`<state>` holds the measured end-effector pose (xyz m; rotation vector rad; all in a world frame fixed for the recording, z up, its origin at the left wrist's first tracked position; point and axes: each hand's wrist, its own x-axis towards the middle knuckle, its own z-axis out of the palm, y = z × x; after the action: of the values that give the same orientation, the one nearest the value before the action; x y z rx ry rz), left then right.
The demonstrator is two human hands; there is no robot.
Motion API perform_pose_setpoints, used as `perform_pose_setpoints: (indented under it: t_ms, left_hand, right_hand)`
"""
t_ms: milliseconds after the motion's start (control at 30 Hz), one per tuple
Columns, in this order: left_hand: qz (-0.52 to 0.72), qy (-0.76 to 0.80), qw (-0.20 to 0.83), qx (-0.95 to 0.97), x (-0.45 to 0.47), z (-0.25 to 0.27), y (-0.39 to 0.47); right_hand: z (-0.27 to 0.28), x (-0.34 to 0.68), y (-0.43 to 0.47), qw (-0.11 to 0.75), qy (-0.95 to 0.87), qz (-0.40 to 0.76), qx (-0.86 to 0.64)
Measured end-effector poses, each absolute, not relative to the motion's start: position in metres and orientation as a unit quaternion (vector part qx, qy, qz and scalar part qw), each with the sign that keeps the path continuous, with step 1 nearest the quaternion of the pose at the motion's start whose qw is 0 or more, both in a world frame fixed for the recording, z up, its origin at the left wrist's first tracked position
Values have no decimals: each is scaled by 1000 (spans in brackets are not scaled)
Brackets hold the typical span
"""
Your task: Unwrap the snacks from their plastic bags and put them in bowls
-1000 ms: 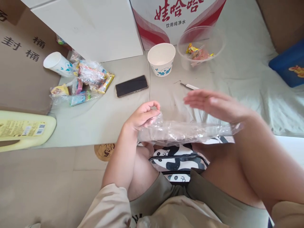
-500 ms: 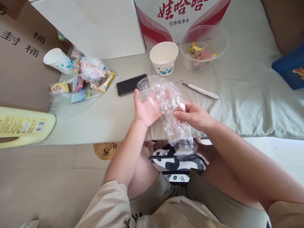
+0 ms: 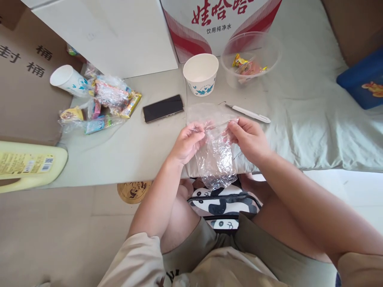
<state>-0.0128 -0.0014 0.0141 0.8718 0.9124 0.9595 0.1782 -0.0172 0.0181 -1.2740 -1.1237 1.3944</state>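
A clear, crinkled plastic bag (image 3: pixel 217 155) hangs between my two hands over the front edge of the covered surface. My left hand (image 3: pixel 189 142) pinches its left side, fingers closed on the film. On the right side, my right hand (image 3: pixel 249 137) grips the upper edge between thumb and fingers. Just beyond the bag lie a black phone (image 3: pixel 163 108) and a white utility knife (image 3: pixel 250 114). A white paper bowl (image 3: pixel 201 75) with a blue leaf print stands farther back. Beside it, a clear plastic tub (image 3: pixel 230 65) holds a few wrapped snacks (image 3: pixel 251 67).
To the left, wrapped snacks (image 3: pixel 109 93) are heaped by a tipped paper cup (image 3: pixel 69 79). A pale yellow jug (image 3: pixel 32 163) lies at the left edge. White box (image 3: pixel 110 36), red-and-white carton (image 3: pixel 217 28) and brown carton (image 3: pixel 26 87) line the back; a blue container (image 3: pixel 363 81) is at right.
My left hand was spread open against the bag; now its fingers have closed on the film. My right hand has risen slightly, and the bag now hangs straighter between both hands.
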Motion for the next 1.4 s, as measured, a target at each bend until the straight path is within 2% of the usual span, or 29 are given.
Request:
perform_pose_setpoints:
  t_ms: [100, 300, 400, 533, 600, 700, 767, 833, 867, 933, 1033, 1100, 1167, 1300, 1400]
  left_hand:
    - [422, 429, 704, 378, -12, 15, -1]
    - [462, 504, 623, 381, -21, 11, 8]
    - [499, 476, 609, 392, -25, 10, 8]
    - [481, 458, 611, 430, -27, 10, 5]
    - [436, 475, 608, 463, -28, 8, 4]
    - [333, 502, 579, 549, -30, 3, 4]
    - [275, 529, 505, 624, -32, 0, 4]
    - [258, 547, 412, 681, -34, 1, 3]
    - [266, 549, 377, 697, -35, 2, 2]
    - [298, 529, 373, 701, -35, 8, -1]
    - [365, 473, 518, 612, -32, 16, -7]
    - [401, 466, 609, 501, -27, 19, -9]
    - [419, 491, 639, 417, -23, 19, -8]
    - [418, 474, 689, 355, -22, 16, -4]
    - [350, 465, 722, 374, -25, 10, 0]
  right_hand:
    - [18, 178, -18, 444, -459, 572, -514]
    - [18, 182, -17, 460, -427, 553, -549]
    - [18, 184, -17, 474, -422, 538, -555]
    - [16, 187, -17, 439, -504, 531, -521]
    - [12, 189, -16, 410, -565, 490, -522]
    - [3, 194, -14, 357, -660, 353, -559]
    - [0, 197, -13, 345, -701, 244, -575]
    - [3, 199, -12, 357, -725, 194, -556]
    - [6, 199, -13, 362, -729, 210, -541]
    - [12, 198, -14, 357, -703, 323, -523]
    - [20, 192, -17, 376, -538, 566, -500]
    - [22, 187, -19, 419, -409, 659, -472]
    - [22, 183, -20, 427, -346, 697, -460]
    - [20, 180, -19, 389, -357, 712, -463]
    - [16, 181, -14, 478, -326, 679, -452]
